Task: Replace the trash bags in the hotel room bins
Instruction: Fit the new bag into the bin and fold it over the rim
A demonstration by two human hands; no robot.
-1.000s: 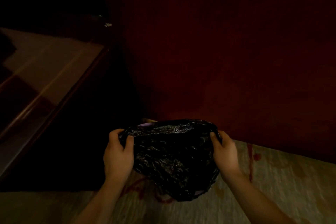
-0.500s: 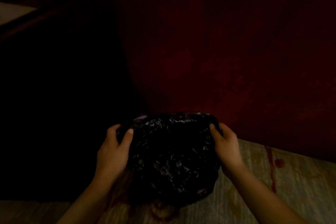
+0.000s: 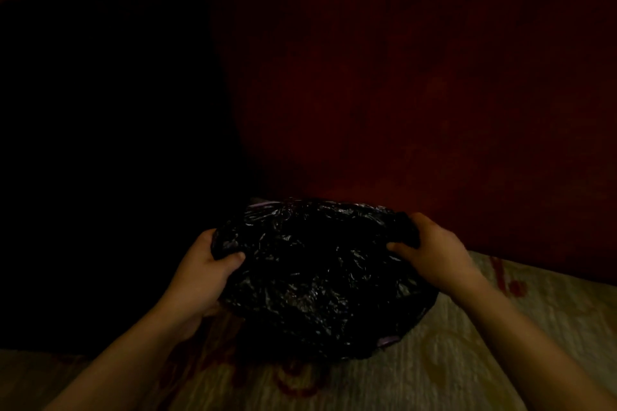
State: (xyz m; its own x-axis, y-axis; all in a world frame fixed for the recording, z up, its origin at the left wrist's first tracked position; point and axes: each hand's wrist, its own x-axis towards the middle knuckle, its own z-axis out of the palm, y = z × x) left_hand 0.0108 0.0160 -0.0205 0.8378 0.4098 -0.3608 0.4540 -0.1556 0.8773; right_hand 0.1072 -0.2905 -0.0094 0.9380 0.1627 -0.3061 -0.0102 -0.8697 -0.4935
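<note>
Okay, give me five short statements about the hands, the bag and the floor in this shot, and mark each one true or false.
1. The left hand and the right hand both grip the bag. True.
2. The bag is white. False: it is black and shiny.
3. The bag is folded flat. False: it is crumpled and bulging.
4. The carpet is pale with red marks. True.
5. The wall behind the bag is dark red. True.
</note>
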